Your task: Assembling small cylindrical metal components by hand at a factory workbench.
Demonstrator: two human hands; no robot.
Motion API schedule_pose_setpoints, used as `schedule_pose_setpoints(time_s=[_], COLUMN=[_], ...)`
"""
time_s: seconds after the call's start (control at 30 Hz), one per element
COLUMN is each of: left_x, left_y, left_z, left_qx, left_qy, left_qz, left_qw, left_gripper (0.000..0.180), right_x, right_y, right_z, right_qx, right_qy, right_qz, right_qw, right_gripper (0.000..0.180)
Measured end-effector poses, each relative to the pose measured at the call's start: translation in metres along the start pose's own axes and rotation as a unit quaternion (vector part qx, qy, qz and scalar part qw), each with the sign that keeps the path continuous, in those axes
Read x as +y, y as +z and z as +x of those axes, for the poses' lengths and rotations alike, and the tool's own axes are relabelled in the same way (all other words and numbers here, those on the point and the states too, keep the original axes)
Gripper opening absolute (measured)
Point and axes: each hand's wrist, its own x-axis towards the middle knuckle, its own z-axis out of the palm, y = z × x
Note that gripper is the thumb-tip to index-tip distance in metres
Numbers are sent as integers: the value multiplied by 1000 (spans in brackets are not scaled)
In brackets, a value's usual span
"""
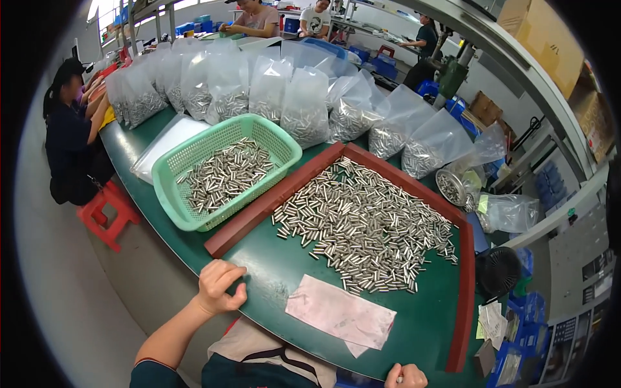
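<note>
1. The person's left hand (218,286) rests curled on the near edge of the dark green worktable (284,271), just below the end of the reddish-brown wooden frame (272,200). Its fingers are bent inward, but whether they pinch anything cannot be told.
2. The right hand (405,376) shows only at the lower edge of the picture, at the table's rim. It seems closed around a small pale object, though that is too cropped to confirm.
3. The loose heap of small silvery metal cylinders (369,226) lies spread inside the frame, well apart from both hands.
4. A pale pink sheet of paper (339,312) lies flat between the hands, touching the near fringe of the heap.
5. A light green plastic mesh basket (226,169) holding more cylinders sits beside the frame's left rail, with clear plastic bags (304,107) of cylinders behind it.
6. Risk: the frame is open along the near side, so cylinders swept toward the body could roll off the table edge.
7. Risk: a sleeve catching the paper could scatter the pieces at the fringe.
</note>
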Motion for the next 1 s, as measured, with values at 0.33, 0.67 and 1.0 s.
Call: schedule_pose_setpoints(time_s=[0.33,0.67,1.0], left_x=[-9,14,24], left_y=[0,-32,18], left_z=[3,94,45], left_qx=[-59,-137,-116], left_qy=[-45,-279,-108], left_qz=[-46,-778,-379], left_qw=[996,546,912], left_gripper=[21,12,16], right_x=[-13,-2,3], right_y=[11,18,2], right_z=[10,1,-12], right_qx=[71,87,19], right_qy=[7,7,-1], right_qz=[-62,-89,-63], right_qw=[996,992,998], right_gripper=[28,30,31])
